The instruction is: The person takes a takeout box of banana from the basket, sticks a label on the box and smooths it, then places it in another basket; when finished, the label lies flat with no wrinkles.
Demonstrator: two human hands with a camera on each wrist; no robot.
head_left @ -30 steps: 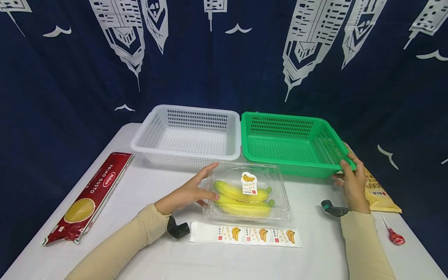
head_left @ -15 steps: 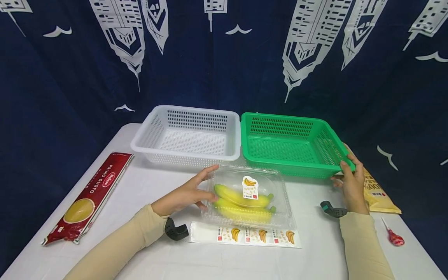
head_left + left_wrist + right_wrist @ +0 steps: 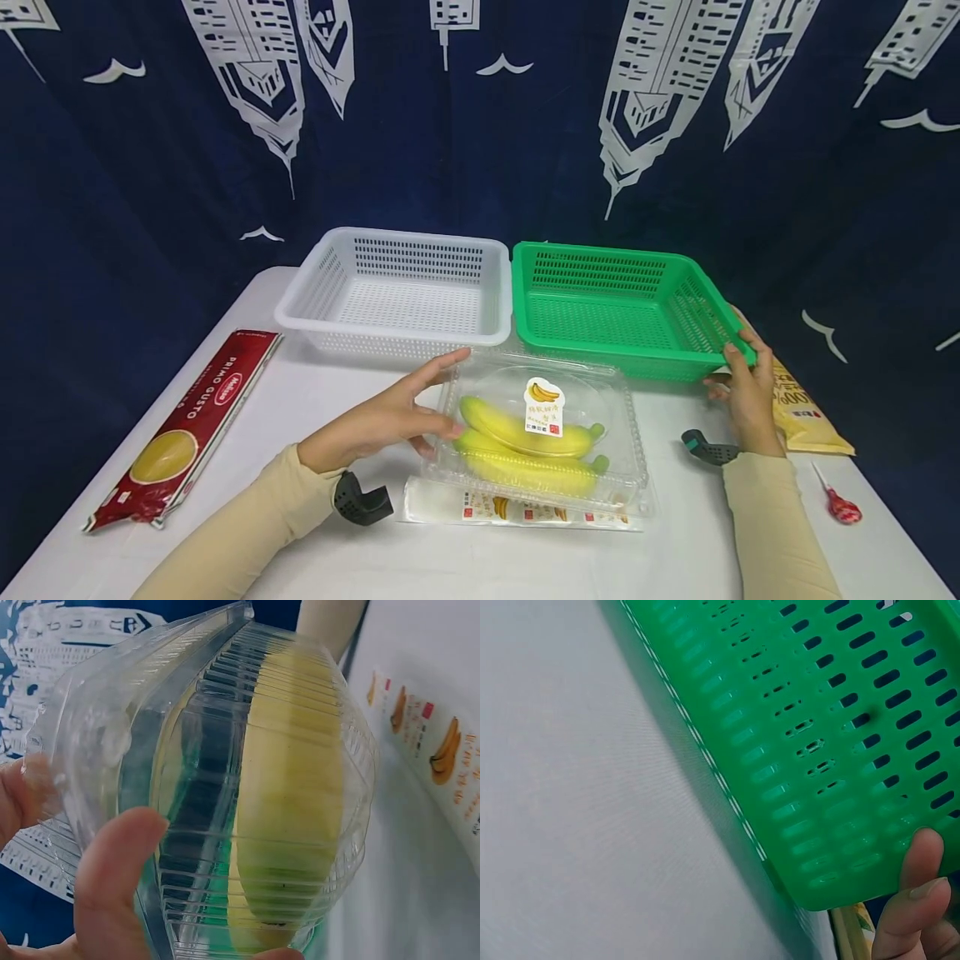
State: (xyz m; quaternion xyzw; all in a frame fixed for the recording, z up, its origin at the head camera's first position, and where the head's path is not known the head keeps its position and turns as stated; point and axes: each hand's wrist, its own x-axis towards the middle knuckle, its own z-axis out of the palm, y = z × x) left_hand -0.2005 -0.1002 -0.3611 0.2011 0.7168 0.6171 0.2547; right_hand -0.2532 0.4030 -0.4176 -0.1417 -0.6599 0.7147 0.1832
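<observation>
A clear plastic clamshell box [image 3: 622, 417] holds two bananas [image 3: 525, 475] and bears a banana sticker [image 3: 543, 407] on its lid. My left hand [image 3: 382, 417] grips the box's left side between thumb and fingers; in the left wrist view the thumb [image 3: 112, 877] lies on its edge. The box is raised off the table and tilted, partly over a strip of banana stickers [image 3: 517, 512]. On the right, my right hand [image 3: 750, 392] holds the front right corner of the green basket [image 3: 637, 367]. In the right wrist view fingertips [image 3: 922, 855] touch the basket's corner.
A white basket [image 3: 397, 342] stands at the back, left of the green one. A red spaghetti pack [image 3: 187, 425] lies on the left. Partly behind the right hand is a yellow bag [image 3: 813, 425], with a red lollipop [image 3: 842, 507] in front. A dark blue patterned curtain [image 3: 480, 150] hangs behind.
The clamshell box has moved toward the front and slightly right in my left hand, now overlapping the sticker strip. My right hand keeps its hold on the green basket. The head view has shifted slightly.
</observation>
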